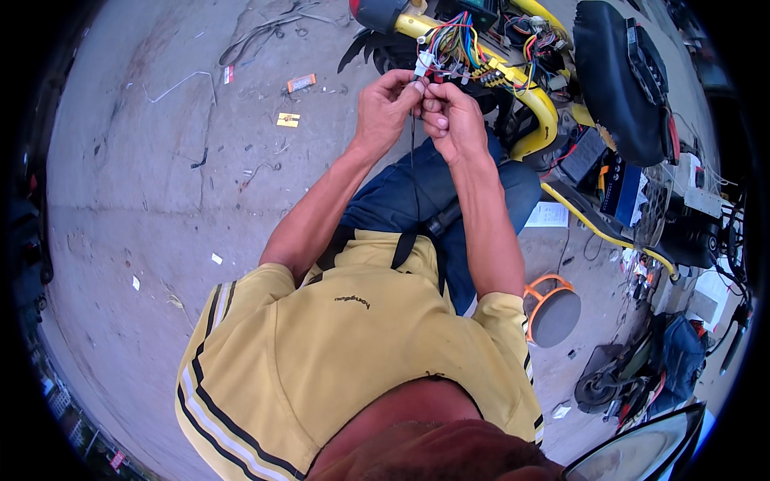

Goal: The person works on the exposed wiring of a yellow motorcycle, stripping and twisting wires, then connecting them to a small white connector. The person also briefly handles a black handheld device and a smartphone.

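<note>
My left hand (385,112) and my right hand (455,124) meet at the top centre, fingers pinched together on a thin black wire (413,160) that hangs down toward my lap. Just above my fingertips is a white plug connector (425,62), partly hidden by them. A bundle of coloured wires (464,44) with more small plugs lies against the yellow tubular frame (537,108) of a vehicle. Exactly what sits between my fingertips is too small to make out.
A detached black seat (613,88) is at upper right, above boxes and cables. An orange-framed round stool (555,317) stands right of me, near a parked scooter (597,389). Straps (273,24), an orange packet (301,82) and scraps lie on the concrete floor (152,224).
</note>
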